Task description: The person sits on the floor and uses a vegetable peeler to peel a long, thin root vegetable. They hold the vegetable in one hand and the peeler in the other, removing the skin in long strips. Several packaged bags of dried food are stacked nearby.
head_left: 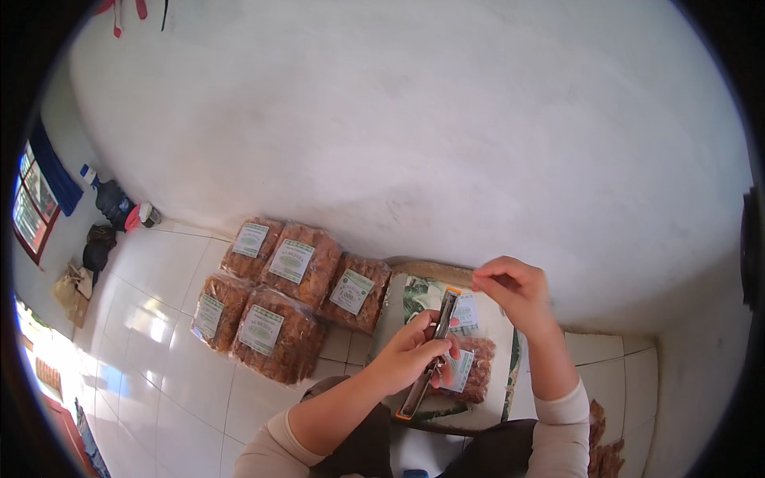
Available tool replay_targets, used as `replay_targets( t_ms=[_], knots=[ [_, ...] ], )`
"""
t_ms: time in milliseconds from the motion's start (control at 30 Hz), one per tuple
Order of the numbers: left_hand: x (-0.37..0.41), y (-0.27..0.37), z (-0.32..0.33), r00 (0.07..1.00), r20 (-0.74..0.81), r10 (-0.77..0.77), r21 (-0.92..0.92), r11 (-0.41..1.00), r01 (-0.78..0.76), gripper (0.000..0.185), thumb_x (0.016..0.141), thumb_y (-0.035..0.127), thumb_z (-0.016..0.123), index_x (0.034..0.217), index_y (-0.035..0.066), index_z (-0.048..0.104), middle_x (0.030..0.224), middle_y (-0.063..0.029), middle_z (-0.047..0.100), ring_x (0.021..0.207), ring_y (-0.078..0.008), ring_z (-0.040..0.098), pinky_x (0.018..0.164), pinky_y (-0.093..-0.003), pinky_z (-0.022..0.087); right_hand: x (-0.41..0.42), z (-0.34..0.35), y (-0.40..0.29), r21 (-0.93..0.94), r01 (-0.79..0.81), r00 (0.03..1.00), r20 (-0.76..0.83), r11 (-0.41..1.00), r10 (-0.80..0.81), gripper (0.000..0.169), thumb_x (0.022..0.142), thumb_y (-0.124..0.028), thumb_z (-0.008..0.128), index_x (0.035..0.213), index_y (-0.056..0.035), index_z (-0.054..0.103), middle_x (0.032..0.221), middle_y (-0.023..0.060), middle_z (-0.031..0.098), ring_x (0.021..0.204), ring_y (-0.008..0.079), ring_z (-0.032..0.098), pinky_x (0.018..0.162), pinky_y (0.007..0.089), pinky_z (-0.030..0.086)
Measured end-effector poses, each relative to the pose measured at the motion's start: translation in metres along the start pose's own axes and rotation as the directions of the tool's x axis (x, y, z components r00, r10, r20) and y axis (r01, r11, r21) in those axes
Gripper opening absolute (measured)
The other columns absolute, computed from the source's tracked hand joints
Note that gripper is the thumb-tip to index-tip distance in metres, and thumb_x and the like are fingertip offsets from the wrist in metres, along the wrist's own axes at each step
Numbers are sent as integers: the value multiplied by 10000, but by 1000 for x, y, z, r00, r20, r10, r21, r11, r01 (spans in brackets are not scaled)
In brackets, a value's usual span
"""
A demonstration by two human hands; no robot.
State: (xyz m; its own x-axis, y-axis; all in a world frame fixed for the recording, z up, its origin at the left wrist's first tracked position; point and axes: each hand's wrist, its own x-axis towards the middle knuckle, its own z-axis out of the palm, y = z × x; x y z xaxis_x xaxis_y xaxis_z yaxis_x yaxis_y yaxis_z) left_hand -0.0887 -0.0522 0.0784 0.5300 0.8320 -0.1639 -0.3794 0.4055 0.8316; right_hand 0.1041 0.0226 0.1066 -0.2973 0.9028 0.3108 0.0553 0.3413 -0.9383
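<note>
My left hand (421, 349) grips what looks like a stapler (443, 319), opened out into a long metal bar with orange ends. It is held at a slant above a low, pale-topped table (496, 412). My right hand (517, 293) is raised over the table's far right corner, thumb and fingertips pinched together. Whether something tiny is between them I cannot tell. Beneath my hands lie a clear bag of reddish-brown dried food (481, 370) with a printed label, and another green-and-white label (467, 313). My left hand partly covers the bag.
Several large labelled packs (284, 334) of similar brown food stand on the tiled floor (197, 382) to the left. A white wall (418, 149) rises behind the table. Loose brown pieces (605, 454) lie at lower right. A water bottle (113, 200) stands far left.
</note>
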Motion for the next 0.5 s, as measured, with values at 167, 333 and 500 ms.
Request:
replay_targets(
  t_ms=[167, 333, 500],
  knots=[
    [-13, 0, 14, 999, 38, -21, -19, 1000, 22, 436, 869, 68, 435, 1279, 51, 285, 802, -109, 533, 485, -209, 588, 361, -264, 412, -40, 11, -54, -387, 323, 945, 74, 864, -320, 188, 703, 96, 650, 860, -7, 656, 858, 89, 621, 727, 155, 616, 620, 247, 493],
    [-18, -2, 27, 995, 70, -66, 12, 998, 65, 442, 872, 77, 424, 1273, 58, 239, 754, -82, 511, 458, -218, 583, 335, -262, 403, -56, 11, -48, -449, 317, 948, 115, 835, -298, 224, 702, 67, 666, 904, -30, 663, 874, 92, 614, 712, 165, 618, 566, 262, 503],
    [-16, -4, 32, 995, 53, -84, 33, 996, 82, 440, 887, 87, 413, 1275, 75, 206, 773, -80, 510, 545, -260, 626, 366, -274, 433, -58, 14, -45, -545, 382, 916, 115, 747, -384, 253, 690, 68, 669, 921, -31, 644, 866, 92, 605, 703, 202, 613, 559, 275, 495]
  ],
)
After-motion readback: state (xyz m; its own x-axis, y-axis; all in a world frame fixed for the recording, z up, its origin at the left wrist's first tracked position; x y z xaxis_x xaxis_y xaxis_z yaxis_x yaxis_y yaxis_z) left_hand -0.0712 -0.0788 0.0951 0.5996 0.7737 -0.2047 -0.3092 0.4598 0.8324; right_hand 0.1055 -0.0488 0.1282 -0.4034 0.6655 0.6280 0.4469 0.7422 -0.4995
